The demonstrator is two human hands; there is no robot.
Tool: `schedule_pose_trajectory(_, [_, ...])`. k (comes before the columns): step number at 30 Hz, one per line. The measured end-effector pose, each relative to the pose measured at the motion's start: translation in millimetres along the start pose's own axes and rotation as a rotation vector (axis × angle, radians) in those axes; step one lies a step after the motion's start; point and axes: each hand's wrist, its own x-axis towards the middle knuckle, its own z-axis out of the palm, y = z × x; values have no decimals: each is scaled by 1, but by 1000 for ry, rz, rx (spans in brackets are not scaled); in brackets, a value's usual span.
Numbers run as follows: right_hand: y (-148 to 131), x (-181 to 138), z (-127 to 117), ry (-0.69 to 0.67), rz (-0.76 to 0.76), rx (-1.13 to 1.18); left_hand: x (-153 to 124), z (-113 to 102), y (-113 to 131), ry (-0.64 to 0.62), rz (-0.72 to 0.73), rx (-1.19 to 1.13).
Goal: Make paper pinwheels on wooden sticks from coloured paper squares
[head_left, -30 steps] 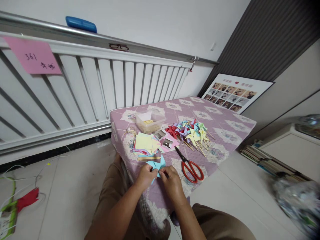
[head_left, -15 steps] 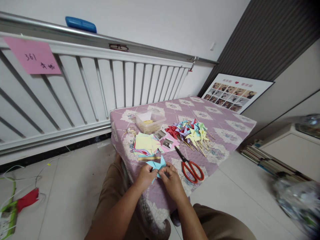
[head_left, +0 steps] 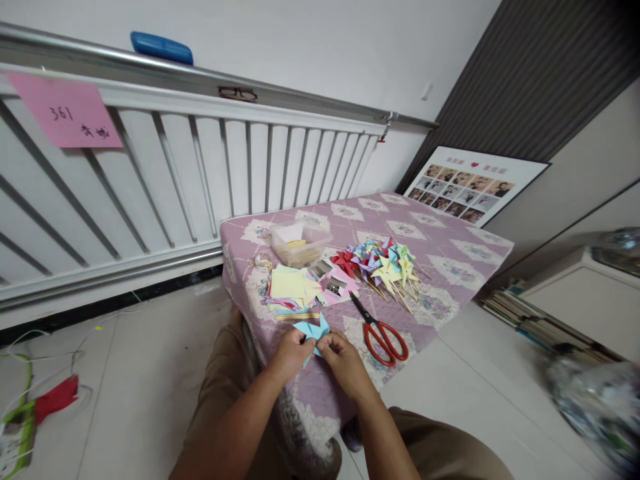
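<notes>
You wear brown trousers [head_left: 216,377] — loose, plain cloth, softly creased and darker in the shade — and your forearms [head_left: 253,413] are bare, as are your left hand [head_left: 291,352] and right hand [head_left: 344,360].

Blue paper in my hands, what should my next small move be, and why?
Probably pinch the blue paper firmly near its middle with your left hand, so the folds don't spring apart while your right hand works. Fingers of both hands meet there, pointed corners stick out, and the pinwheels nearby suggest this shape.
</notes>
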Motion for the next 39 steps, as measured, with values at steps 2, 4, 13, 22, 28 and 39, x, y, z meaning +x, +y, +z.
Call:
schedule_pose_trajectory(2, [0, 0, 0, -10, 13, 20, 0, 0, 0, 4, 5, -2])
schedule_pose_trajectory(4, [0, 0, 0, -19, 27, 38, 0, 1, -1, 5, 7, -6])
schedule_pose_trajectory(13, [7, 0, 6, 31, 157, 161, 3, 3, -12, 30, -14, 5])
schedule_pose_trajectory(22, [7, 2, 12, 93, 237, 328, 5, 3, -12, 32, -12, 23])
schedule_pose_trajectory(28, [5, 4, 7, 24, 263, 348, 3, 3, -10, 55, -10, 50])
schedule_pose_trajectory(39, [6, 2, 3, -26, 317, 390, 1, 6, -4, 86, -61, 95])
